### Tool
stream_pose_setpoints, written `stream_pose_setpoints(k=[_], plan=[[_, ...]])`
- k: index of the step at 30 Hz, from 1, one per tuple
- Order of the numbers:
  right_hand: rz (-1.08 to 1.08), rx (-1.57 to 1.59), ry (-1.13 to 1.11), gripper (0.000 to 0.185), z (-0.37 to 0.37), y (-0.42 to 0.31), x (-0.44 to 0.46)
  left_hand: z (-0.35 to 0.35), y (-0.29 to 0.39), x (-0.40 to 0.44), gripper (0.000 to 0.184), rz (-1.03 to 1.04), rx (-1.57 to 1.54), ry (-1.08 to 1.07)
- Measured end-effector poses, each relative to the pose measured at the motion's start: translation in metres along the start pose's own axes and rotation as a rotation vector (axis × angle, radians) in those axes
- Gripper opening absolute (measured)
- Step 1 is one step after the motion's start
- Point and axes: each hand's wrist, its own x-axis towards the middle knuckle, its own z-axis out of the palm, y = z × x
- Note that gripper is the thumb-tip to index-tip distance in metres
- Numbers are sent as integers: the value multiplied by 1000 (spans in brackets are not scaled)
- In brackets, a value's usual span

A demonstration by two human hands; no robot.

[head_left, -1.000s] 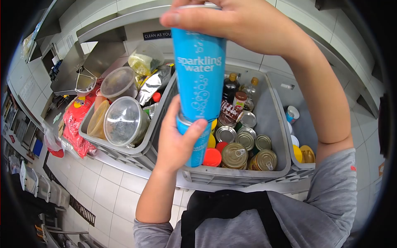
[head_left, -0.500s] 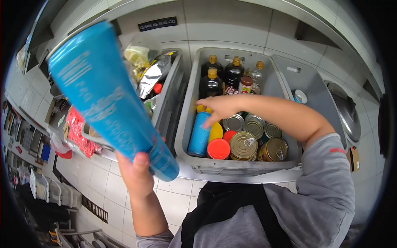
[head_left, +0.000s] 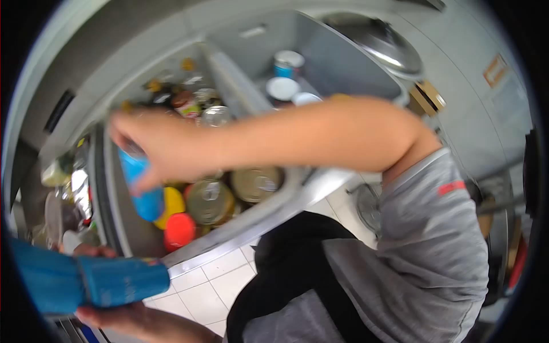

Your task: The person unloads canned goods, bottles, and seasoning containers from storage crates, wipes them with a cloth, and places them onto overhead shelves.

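At lower left, my left hand [head_left: 123,319] is wrapped round a tall blue can [head_left: 123,280] with a seam partway along it, like a cap. The can lies nearly level and its far end runs out of view. My right hand [head_left: 168,146], blurred by motion, reaches into the grey bin [head_left: 123,228]. Its thumb and fingers close round the upper part of another blue can [head_left: 150,203]. Beside that can are a yellow lid [head_left: 171,207], a red lid [head_left: 179,230] and ring-pull tins [head_left: 210,201]. Part of the bin's contents is hidden behind my right forearm.
Bottles with yellow caps [head_left: 189,64] stand at the bin's back. A second grey bin [head_left: 337,57] adjoins on the right, holding white-lidded tubs [head_left: 283,88]. Beyond it lie a metal lid [head_left: 380,43] and a cardboard box [head_left: 428,98]. Bagged goods [head_left: 57,171] are at left.
My view has swung right and closer to the bins. My left hand has lowered its blue can and turned it level. My right hand has closed round the blue can in the bin.
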Motion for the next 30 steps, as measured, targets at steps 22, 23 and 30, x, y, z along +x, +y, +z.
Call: stream_pose_setpoints(k=[22, 23, 30], plan=[[47, 259, 715, 58, -533, -206, -231, 496, 21, -224, 53, -106, -495, -822], [31, 221, 710, 58, -536, -201, -225, 510, 23, -226, 54, -114, -556, -857], [196, 121, 587, 63, -513, -181, -203, 564, 5, -213, 57, -24, -537, -924]])
